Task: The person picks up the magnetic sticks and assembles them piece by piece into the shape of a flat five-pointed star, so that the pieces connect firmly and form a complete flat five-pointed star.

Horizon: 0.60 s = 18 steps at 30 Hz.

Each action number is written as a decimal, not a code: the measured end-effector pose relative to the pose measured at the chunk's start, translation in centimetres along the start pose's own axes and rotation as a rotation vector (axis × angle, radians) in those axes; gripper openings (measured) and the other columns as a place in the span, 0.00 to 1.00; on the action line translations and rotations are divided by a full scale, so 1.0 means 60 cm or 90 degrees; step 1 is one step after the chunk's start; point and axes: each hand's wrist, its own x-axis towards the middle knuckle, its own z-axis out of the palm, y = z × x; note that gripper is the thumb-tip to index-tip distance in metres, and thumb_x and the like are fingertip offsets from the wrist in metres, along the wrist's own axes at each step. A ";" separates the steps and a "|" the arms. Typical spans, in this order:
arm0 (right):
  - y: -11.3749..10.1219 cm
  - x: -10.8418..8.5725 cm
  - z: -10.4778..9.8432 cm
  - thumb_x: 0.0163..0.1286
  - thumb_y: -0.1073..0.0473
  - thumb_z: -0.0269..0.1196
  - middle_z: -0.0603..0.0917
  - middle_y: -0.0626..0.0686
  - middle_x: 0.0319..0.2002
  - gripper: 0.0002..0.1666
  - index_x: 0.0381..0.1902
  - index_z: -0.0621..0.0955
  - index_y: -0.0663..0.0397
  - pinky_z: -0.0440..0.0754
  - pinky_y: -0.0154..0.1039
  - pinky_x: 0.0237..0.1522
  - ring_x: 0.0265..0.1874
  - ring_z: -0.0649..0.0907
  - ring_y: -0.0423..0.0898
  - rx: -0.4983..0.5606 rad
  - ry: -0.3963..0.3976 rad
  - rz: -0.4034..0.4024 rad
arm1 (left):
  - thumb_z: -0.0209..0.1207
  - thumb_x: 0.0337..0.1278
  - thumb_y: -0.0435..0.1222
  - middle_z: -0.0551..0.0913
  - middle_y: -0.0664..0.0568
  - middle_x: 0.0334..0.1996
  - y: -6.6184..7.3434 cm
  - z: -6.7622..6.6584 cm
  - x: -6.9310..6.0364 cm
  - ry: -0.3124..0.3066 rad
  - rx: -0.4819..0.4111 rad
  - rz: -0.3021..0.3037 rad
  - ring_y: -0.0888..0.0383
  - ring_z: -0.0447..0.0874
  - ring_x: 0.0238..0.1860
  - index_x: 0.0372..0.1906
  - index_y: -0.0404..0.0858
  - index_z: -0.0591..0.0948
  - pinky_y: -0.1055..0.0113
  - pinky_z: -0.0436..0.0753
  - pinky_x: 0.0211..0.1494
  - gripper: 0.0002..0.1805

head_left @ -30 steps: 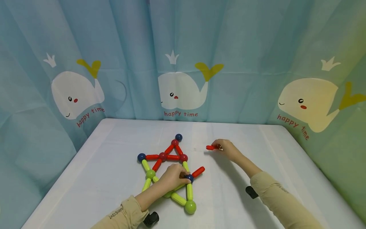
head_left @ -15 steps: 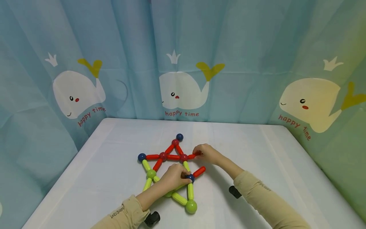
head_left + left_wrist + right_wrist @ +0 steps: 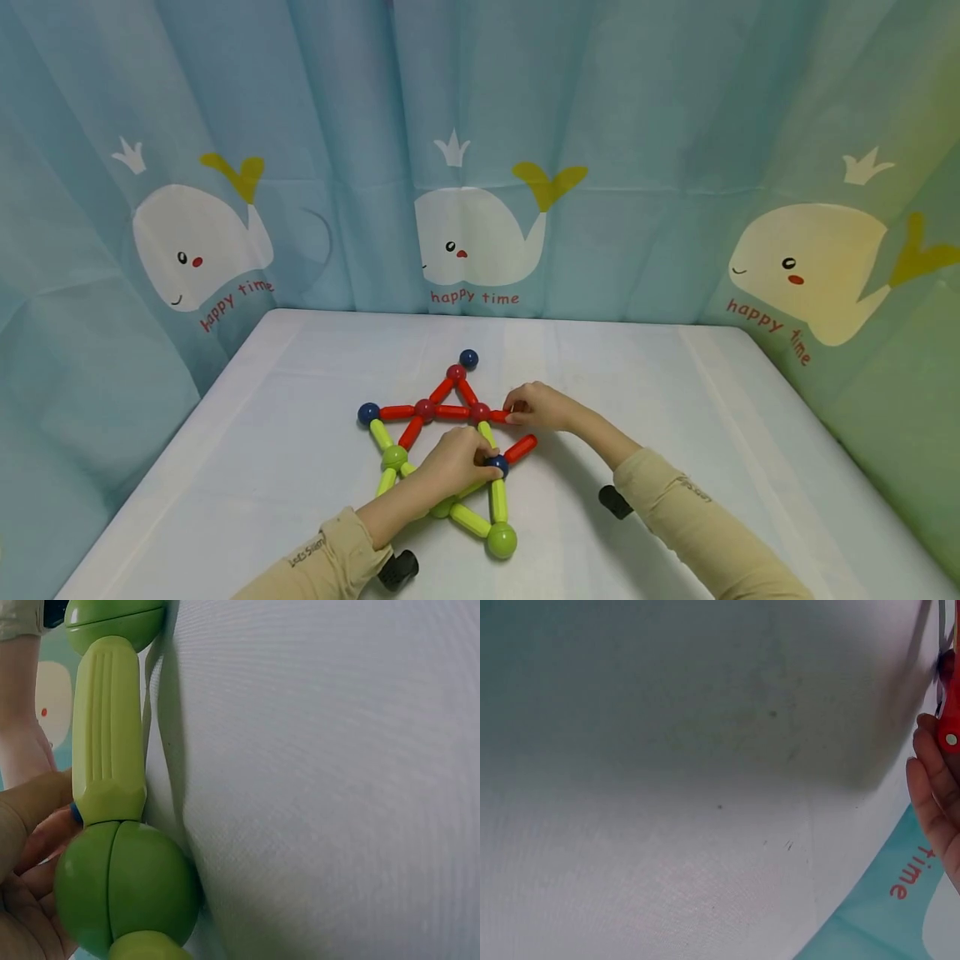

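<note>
A flat frame of magnetic rods and balls lies on the table. My left hand (image 3: 453, 462) pinches the dark blue ball (image 3: 498, 465) at its right side, from which a red rod (image 3: 521, 448) sticks out. Between thumb and fingers my right hand (image 3: 543, 407) holds another red rod (image 3: 498, 416), its left end at a dark red ball (image 3: 479, 412). In the right wrist view this red rod (image 3: 950, 724) shows only at the edge. A yellow-green rod (image 3: 110, 731) and green ball (image 3: 127, 889) fill the left wrist view's near side. My left forearm hides part of the frame.
A blue ball (image 3: 468, 359) touches the top red ball (image 3: 456, 374). Another blue ball (image 3: 368, 413) forms the left corner, and a green ball (image 3: 502, 541) the lower right one. The white table (image 3: 637, 367) ends at a whale-print curtain (image 3: 637, 250).
My right hand has moved left with its red rod, bringing the rod's end to the dark red ball. During the last half second it has barely shifted. My left hand stays on the blue ball.
</note>
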 end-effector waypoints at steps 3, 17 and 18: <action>0.001 -0.001 -0.003 0.65 0.62 0.61 0.84 0.51 0.29 0.07 0.36 0.83 0.61 0.76 0.26 0.33 0.26 0.75 0.36 0.010 -0.009 -0.003 | 0.70 0.45 0.38 0.84 0.54 0.25 0.003 0.000 0.000 -0.001 -0.003 -0.002 0.67 0.73 0.26 0.40 0.35 0.86 0.76 0.72 0.30 0.15; 0.000 0.046 -0.023 0.65 0.65 0.60 0.84 0.58 0.37 0.12 0.44 0.80 0.66 0.82 0.37 0.39 0.34 0.81 0.47 -0.039 0.108 0.016 | 0.69 0.47 0.37 0.80 0.56 0.21 0.006 0.001 0.001 -0.004 -0.011 -0.025 0.65 0.69 0.24 0.42 0.35 0.86 0.76 0.69 0.27 0.15; -0.001 0.052 -0.023 0.65 0.65 0.60 0.84 0.59 0.38 0.12 0.45 0.80 0.66 0.82 0.39 0.41 0.36 0.81 0.49 -0.045 0.119 0.018 | 0.69 0.47 0.37 0.80 0.56 0.21 0.005 0.002 0.001 -0.003 -0.011 -0.026 0.65 0.70 0.24 0.41 0.35 0.86 0.76 0.69 0.27 0.15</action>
